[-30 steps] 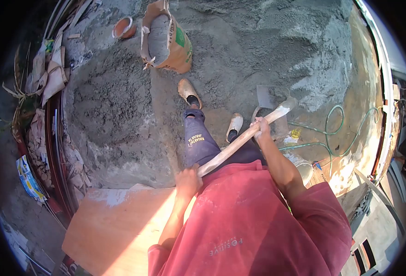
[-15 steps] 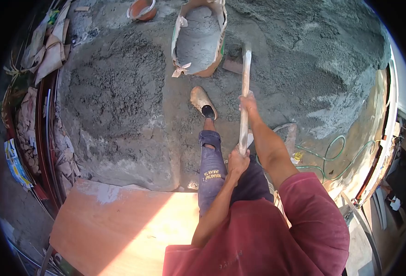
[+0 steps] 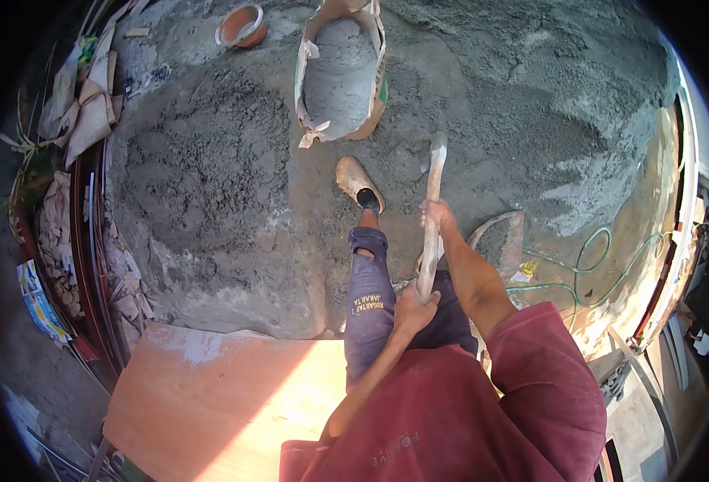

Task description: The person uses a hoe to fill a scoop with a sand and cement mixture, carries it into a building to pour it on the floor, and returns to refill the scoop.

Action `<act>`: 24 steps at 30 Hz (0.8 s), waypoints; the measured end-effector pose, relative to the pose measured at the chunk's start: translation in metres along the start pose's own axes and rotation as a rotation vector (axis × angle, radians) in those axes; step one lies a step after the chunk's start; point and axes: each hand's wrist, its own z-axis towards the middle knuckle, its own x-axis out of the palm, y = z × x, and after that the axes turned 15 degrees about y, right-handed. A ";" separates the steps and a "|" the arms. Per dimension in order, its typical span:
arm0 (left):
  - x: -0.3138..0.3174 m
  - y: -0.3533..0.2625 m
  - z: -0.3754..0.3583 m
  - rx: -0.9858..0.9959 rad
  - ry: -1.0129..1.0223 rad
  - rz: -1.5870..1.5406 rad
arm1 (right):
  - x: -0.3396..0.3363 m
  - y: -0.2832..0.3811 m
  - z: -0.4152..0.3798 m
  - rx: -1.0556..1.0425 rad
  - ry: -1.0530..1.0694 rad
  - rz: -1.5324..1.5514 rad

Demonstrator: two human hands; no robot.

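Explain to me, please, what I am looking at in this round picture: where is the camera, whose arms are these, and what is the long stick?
The camera sits on a person's head and looks down, so you see that person's own body from above; the lens bends the picture into a circle. The left hand grips the near end of a long wooden handle, and the right hand grips it farther along. It is probably a digging tool, but its head is hard to make out. Below lies a pile of grey sand. An open paper sack of grey powder stands beyond the person's shoe, with an orange bowl near it. A green hose lies to the right, and a wooden board lies nearest the camera.
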 end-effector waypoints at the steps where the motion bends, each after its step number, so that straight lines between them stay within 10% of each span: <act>1: -0.005 -0.014 -0.002 0.005 -0.002 0.007 | -0.008 0.002 0.001 -0.007 0.001 0.005; 13: 0.042 -0.153 -0.136 0.456 0.292 0.962 | -0.112 -0.026 -0.140 -0.294 0.353 1.073; 24: 0.080 -0.140 -0.249 0.642 0.437 1.301 | -0.218 -0.109 -0.242 -0.600 0.051 1.150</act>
